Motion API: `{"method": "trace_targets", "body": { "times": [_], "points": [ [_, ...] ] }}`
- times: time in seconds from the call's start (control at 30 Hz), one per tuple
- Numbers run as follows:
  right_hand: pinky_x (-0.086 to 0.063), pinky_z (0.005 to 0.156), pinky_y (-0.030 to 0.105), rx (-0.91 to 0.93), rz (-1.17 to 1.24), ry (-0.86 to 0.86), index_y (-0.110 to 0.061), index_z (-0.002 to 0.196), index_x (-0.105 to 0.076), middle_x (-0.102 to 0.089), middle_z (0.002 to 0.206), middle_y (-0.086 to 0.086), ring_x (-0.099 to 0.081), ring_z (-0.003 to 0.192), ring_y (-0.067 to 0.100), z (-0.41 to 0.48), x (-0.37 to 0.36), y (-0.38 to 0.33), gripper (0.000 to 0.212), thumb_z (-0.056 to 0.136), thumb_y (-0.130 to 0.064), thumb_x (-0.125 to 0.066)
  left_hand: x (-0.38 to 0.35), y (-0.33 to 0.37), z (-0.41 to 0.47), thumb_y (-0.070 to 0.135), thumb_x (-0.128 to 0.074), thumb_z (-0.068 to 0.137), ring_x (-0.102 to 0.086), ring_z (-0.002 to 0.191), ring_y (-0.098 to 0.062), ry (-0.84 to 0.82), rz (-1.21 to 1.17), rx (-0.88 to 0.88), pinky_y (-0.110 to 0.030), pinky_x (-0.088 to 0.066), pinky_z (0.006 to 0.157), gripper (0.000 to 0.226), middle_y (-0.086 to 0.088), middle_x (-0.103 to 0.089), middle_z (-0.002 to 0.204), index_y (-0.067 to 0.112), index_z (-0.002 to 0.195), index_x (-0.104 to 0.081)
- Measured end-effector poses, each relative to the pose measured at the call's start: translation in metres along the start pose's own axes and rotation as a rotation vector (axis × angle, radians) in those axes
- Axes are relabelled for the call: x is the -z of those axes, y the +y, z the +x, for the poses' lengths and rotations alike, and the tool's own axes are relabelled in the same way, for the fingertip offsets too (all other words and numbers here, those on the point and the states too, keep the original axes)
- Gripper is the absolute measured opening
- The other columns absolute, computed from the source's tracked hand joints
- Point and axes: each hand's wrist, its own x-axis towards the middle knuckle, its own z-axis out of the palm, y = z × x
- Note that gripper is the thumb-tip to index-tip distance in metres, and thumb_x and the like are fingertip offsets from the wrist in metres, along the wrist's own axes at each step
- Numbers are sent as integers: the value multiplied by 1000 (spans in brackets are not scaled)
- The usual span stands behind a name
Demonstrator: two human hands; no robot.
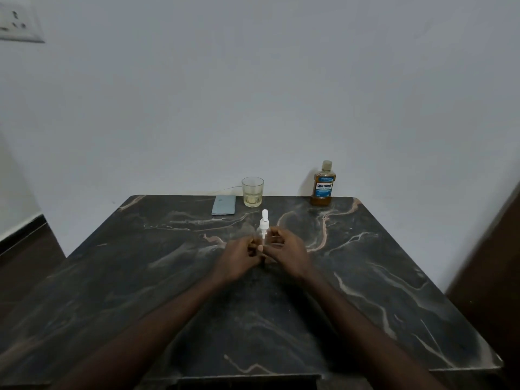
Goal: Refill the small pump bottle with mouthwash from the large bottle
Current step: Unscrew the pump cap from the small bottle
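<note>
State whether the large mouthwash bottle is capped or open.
Capped: the large mouthwash bottle stands upright at the table's far edge with its cap on.

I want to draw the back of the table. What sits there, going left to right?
Blue pouch → glass → big mouthwash bottle.

Dark marble-patterned table (365, 277) with pale and pinkish veins, set against a plain white wall (253, 94). A clear drinking glass (252, 191) holding a little pale yellowish liquid stands upright near the far edge. Just left of it a flat grey-blue wallet-like object (223, 204) lies on the tabletop. A wall socket (19, 22) occupies the upper left corner.
</note>
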Motion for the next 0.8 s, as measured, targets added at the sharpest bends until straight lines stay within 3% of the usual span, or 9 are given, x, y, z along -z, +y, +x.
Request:
{"method": "trace_targets", "body": {
  "times": [0.07,0.13,0.2,0.27,0.43,0.53,0.63,0.73,0.8],
  "points": [
    [-57,85,23,8,-21,20,-17,127,-64,-69,116,-5,-66,105,9,-8,-2,-2,43,88,-25,-81,3,6,-12,33,-81,88,-66,92,7,-14,-6,-3,-10,-46,77,27,19,-71,98,28,112,-70],
    [-56,84,23,10,-17,21,-17,125,-65,-69,113,-5,-67,102,9,-15,-3,-3,40,89,-24,-80,8,11,-19,33,-75,93,-65,112,-4,-36,-37,13,-14,-44,90,46,12,-69,123,23,136,-62],
    [-57,84,25,14,-3,4,-20,123,-66,-70,110,-5,-68,101,11,-20,-3,-4,37,89,-27,-79,16,18,-24,30,-64,102,-52,138,-16,-48,-171,10,-24,-40,105,59,0,-53,153,21,156,-42],
    [-59,87,32,20,15,-23,-23,119,-66,-71,108,-3,-69,99,12,-24,-3,-4,33,88,-27,-79,23,28,-24,31,-57,106,-46,144,-15,-53,-373,-6,-31,-39,115,58,-1,-44,161,23,159,-37],
    [-60,88,36,34,-29,-17,-21,117,-69,-73,105,-3,-70,97,12,-29,1,-5,30,89,-25,-79,25,39,-20,46,-50,106,-59,132,-10,-57,-365,-34,-48,-44,116,42,7,-67,139,28,143,-60],
    [-60,85,32,50,-51,1,-18,114,-71,-75,100,-4,-71,92,8,-32,3,-5,29,88,-25,-81,24,41,-23,37,-54,107,-66,123,-14,-31,-400,-75,-45,-50,110,35,3,-72,127,19,133,-68],
    [-62,84,32,59,-71,21,-20,114,-72,-75,99,-4,-72,92,8,-34,1,-4,30,86,-27,-82,18,42,-20,29,-70,98,-71,106,-30,107,-424,-73,-55,-54,99,25,-9,-77,107,9,112,-74],
    [-60,82,27,57,-101,34,-21,113,-70,-73,102,-5,-70,93,6,-32,-1,-4,31,86,-30,-82,9,47,-19,27,-86,83,-75,96,-21,274,-474,21,-46,-60,93,27,-4,-79,97,11,103,-76],
    [-57,80,21,58,-117,39,-20,117,-69,-71,105,-6,-68,95,5,-33,-2,-5,35,86,-30,-82,6,48,-20,31,-89,80,-74,100,-15,301,-535,62,-37,-60,94,36,0,-79,103,15,109,-75]
  ]
}}
